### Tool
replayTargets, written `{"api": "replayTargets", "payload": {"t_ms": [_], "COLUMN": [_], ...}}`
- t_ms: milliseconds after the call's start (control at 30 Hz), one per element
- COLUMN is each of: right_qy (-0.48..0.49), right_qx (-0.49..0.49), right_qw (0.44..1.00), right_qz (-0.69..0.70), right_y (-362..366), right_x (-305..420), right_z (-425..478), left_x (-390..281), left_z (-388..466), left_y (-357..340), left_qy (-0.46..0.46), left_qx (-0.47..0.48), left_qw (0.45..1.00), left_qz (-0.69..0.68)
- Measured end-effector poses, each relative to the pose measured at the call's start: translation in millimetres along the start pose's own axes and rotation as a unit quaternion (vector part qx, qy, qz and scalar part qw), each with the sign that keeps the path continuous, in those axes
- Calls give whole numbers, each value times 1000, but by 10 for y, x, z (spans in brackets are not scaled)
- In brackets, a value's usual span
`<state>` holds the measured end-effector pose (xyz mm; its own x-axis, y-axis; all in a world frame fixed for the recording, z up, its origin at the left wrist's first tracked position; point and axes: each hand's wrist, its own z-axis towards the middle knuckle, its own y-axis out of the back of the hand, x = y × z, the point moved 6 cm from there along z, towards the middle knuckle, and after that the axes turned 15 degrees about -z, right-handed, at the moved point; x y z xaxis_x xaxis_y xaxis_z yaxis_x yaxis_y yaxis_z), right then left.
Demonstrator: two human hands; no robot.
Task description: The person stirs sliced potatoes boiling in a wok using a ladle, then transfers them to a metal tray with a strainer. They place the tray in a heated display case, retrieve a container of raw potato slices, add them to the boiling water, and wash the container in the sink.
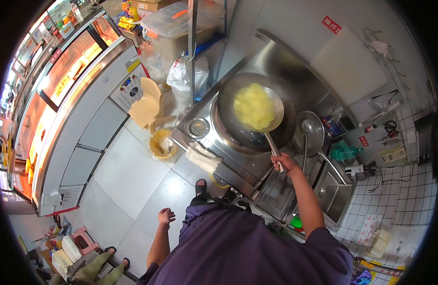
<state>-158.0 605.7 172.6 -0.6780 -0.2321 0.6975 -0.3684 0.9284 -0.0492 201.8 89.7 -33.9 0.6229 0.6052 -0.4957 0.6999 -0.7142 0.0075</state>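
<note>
My right hand (285,163) grips the handle of a perforated metal strainer ladle (279,110). Pale yellow chunks (254,107), perhaps cut potato, fill the ladle. It is over a large dark wok (229,117), which sits on a stainless steel stove (236,162); whether the ladle touches the wok I cannot tell. My left hand (166,216) hangs over the tiled floor with its fingers partly curled, holding nothing that I can see.
Right of the wok, a metal ladle (306,125) rests in a pan (313,140) near the sink (333,196). A folded cloth (203,157) lies on the stove's front edge. A yellow lined bin (162,144) stands left. Another person's legs (108,267) show at lower left, near a lit display cabinet (87,103).
</note>
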Motion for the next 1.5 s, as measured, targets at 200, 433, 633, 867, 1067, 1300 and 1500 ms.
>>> {"api": "replayTargets", "payload": {"t_ms": [200,433,633,867,1067,1300,1500], "right_qy": [-23,-51,-89,-49,1,53,54], "right_qx": [-77,-156,-117,-3,31,17,-14], "right_qw": [994,954,969,998,998,995,991], "right_qz": [-68,-251,-198,-35,46,84,120], "right_y": [456,894,523,41,-130,-349,-504], "right_x": [33,135,191,84,-12,-152,-198], "right_z": [35,-66,-164,9,37,-81,-233], "left_x": [35,-65,-156,-237,-240,69,121], "left_z": [-27,71,82,86,97,23,91], "left_y": [16,-102,-244,-319,-179,-34,-127], "left_qy": [12,6,-5,-6,-15,8,22], "left_qx": [-5,25,37,55,24,3,10], "left_qw": [1000,999,999,998,999,1000,1000], "left_qz": [1,24,11,27,24,2,0]}}
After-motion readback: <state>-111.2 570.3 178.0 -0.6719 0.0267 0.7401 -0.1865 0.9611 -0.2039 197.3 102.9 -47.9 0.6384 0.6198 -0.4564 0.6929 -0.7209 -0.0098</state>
